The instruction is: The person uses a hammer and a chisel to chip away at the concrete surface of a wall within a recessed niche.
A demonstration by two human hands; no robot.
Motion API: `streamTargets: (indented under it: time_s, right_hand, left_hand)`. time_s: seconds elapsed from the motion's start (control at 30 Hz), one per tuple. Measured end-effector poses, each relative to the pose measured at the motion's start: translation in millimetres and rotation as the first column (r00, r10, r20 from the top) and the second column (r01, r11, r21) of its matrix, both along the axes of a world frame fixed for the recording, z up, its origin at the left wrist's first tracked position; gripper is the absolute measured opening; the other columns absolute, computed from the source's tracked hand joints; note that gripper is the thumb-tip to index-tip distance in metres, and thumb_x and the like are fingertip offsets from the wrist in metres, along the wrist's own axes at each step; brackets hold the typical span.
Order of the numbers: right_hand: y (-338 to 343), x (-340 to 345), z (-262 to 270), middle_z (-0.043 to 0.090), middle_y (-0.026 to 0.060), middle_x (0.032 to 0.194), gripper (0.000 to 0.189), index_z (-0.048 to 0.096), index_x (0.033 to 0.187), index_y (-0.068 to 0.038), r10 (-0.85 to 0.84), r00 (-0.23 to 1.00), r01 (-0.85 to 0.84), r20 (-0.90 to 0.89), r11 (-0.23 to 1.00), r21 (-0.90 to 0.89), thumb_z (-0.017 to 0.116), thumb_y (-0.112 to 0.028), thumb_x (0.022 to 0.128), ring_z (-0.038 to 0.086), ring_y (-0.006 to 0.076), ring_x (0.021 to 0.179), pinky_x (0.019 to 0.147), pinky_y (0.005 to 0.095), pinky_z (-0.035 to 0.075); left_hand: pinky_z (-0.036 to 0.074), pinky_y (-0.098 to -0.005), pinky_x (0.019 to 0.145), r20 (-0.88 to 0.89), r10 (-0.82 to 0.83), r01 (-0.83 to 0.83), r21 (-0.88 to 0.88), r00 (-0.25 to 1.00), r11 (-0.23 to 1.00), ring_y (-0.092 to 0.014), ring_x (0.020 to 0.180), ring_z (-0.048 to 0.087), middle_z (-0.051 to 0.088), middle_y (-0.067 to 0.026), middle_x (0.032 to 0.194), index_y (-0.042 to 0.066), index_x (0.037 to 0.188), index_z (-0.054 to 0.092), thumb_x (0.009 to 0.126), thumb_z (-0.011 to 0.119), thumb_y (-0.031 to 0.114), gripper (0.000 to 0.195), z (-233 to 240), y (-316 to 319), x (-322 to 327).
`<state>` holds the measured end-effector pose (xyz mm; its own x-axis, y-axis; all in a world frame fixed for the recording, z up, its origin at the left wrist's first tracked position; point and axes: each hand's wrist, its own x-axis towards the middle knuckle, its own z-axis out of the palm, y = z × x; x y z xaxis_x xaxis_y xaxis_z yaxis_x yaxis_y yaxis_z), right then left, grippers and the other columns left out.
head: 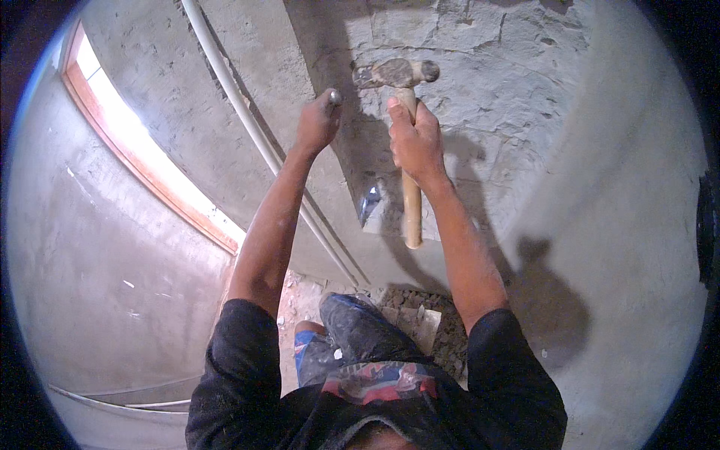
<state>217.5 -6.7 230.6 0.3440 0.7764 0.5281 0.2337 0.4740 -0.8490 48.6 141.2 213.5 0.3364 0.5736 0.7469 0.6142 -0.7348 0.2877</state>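
My right hand (pixel 417 138) grips the wooden handle of a hammer (pixel 412 208) just below its worn steel head. The head is level with my left hand (pixel 319 125) and a short way to the right of it. My left hand is closed around a metal tool, likely a chisel; only its shiny round end (pixel 334 97) shows, and the rest is hidden in the fist. Behind both hands is a wall with a rough, chipped surface (pixel 495 107). Lower down, a small shiny patch (pixel 369 203) shows in the wall beside a plaster edge.
A white pipe (pixel 242 107) runs down the wall at left. Further left is a bright opening with an orange-brown frame (pixel 152 166). Broken rubble (pixel 408 304) and a pale flat piece (pixel 429 329) lie on the floor by my legs. Smooth plaster (pixel 624 185) spans the right.
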Motion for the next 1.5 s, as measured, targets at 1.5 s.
streamTargets:
  time_s: [1.5]
  right_hand:
    - [-69,-4,-77,0.042,-0.0014,0.058,0.021,0.047,0.094,-0.002,0.075,0.987,-0.042,-0.144,0.975,0.22,0.047,-0.022,0.09,0.038,0.0058,0.044,0.039,0.0222,0.034]
  left_hand:
    - [0.045,-0.0387,0.083,-0.175,-0.019,0.063,0.248,0.984,0.967,-0.033,0.105,0.048,0.052,-0.0127,0.104,0.005,0.099,0.05,0.072,0.05,-0.003,0.029,-12,-43,10]
